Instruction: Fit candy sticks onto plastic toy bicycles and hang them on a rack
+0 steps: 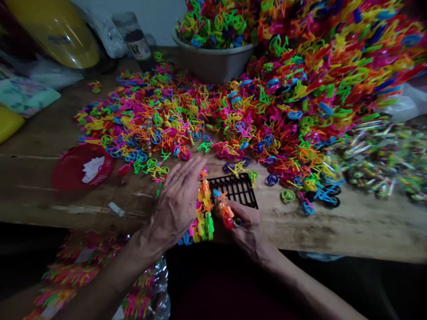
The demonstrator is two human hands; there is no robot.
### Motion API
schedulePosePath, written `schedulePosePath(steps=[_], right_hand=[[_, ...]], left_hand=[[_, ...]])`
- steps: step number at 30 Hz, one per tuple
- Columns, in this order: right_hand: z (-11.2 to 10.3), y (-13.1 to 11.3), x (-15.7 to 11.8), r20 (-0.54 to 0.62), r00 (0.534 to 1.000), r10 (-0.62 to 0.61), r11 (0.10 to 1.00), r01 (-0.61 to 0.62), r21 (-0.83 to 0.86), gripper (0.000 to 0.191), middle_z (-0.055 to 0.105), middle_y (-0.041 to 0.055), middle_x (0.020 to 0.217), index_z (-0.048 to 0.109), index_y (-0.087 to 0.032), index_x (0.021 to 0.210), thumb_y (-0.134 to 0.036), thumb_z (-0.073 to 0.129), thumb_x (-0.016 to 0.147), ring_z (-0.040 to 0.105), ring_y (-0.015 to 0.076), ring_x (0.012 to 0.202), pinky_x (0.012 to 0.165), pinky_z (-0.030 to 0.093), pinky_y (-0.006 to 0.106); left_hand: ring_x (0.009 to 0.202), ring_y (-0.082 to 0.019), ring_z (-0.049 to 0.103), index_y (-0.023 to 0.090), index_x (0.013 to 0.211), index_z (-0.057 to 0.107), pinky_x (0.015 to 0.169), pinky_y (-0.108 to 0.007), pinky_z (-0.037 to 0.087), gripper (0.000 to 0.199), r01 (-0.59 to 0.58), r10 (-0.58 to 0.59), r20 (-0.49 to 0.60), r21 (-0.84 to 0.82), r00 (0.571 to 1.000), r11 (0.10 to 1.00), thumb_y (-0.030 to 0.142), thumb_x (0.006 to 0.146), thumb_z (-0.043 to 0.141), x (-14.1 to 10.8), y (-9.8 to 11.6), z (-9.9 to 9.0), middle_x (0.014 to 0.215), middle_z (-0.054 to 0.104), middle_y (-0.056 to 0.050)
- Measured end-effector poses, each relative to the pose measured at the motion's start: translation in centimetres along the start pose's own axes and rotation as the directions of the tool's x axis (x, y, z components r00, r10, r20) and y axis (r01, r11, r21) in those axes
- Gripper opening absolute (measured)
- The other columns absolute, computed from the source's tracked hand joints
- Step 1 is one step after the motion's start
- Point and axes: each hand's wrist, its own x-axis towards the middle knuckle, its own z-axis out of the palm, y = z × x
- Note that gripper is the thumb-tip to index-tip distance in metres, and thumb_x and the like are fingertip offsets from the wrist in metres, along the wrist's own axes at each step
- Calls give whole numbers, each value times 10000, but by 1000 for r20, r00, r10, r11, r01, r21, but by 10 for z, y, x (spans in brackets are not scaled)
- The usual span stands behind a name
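Note:
My left hand (176, 202) lies stretched out, fingers together and straight, against the left side of a row of small coloured plastic toys (204, 213). These toys sit close together at the left end of a black slotted rack (236, 189) near the table's front edge. To the right of the row, my right hand (248, 229) is closed around a small plastic toy bicycle (226, 214) in red, orange and blue. Its fingertips are partly hidden behind the toy. A yellow toy bicycle frame (238, 168) rests at the rack's far edge.
A large heap of bright plastic toy bicycles (173, 106) covers the table's back, around a full grey basin (216, 58). Clear-and-coloured small sticks (383, 155) pile up at right. A red basket (106, 164) with white paper slips stands left; bagged toys (76, 266) lie below.

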Motion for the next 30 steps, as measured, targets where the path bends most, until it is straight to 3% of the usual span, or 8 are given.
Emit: schedulePosePath(steps=[6, 13, 18, 21, 25, 27, 30], right_hand=[[-3, 4, -5, 36, 996, -76, 992, 79, -98, 234, 692, 61, 941, 612, -165, 1068, -141, 504, 861, 670, 134, 825, 722, 529, 202], [-1, 12, -12, 210, 966, -153, 961, 195, -194, 365, 647, 82, 1058, 502, -178, 1206, -134, 444, 848, 650, 152, 879, 719, 528, 236], [0, 16, -13, 224, 958, -179, 954, 224, -198, 452, 626, 95, 1096, 440, -169, 1267, -107, 415, 819, 633, 170, 933, 764, 528, 265], [-2, 14, -11, 276, 956, -102, 958, 169, -233, 383, 630, 88, 1042, 486, -175, 1176, -97, 433, 805, 626, 168, 878, 712, 517, 258], [-2, 7, -5, 279, 957, -77, 956, 151, -253, 221, 636, 58, 865, 530, -184, 982, -99, 417, 811, 619, 149, 699, 566, 485, 232], [-2, 4, -5, 281, 956, -85, 958, 156, -241, 265, 651, 79, 927, 538, -188, 1012, -93, 402, 805, 644, 156, 715, 558, 502, 231], [-13, 6, -7, 345, 935, -80, 944, 182, -274, 412, 606, 129, 1173, 511, -205, 1186, -101, 429, 796, 676, 178, 845, 599, 550, 234]], left_hand=[[1302, -168, 406, 94, 1345, 407, 1119, -392, 297, 531, 9, -9, -12, 0, 1000, 1000, 25, 819, 371, 0, -2, -1, 1378, 484, -94], [1304, -166, 404, 98, 1338, 420, 1127, -396, 294, 495, 18, -20, -31, -53, 999, 998, 47, 847, 387, -1, -2, 1, 1371, 492, -88], [1339, -198, 356, 144, 1298, 473, 1143, -455, 259, 415, 27, -33, -41, -134, 999, 991, 118, 895, 375, 0, 2, -12, 1373, 494, -64], [1392, -281, 232, 157, 1309, 472, 1157, -558, 127, 442, -15, 18, 49, -53, 999, 998, 264, 881, 452, 1, 10, -20, 1426, 431, -64], [1421, -302, 100, 162, 1368, 414, 1166, -561, 48, 541, -12, 2, 244, 39, 970, 999, 370, 870, 453, -2, 25, -15, 1527, 224, -50], [1426, -286, 75, 198, 1401, 369, 1169, -555, 25, 537, 11, -28, 289, 61, 957, 998, 358, 890, 410, -4, 29, -11, 1543, 165, -21], [1428, -276, 71, 225, 1446, 273, 1169, -555, 35, 586, 3, -13, 285, 38, 959, 999, 384, 897, 400, -4, 31, -16, 1549, 136, -11]])
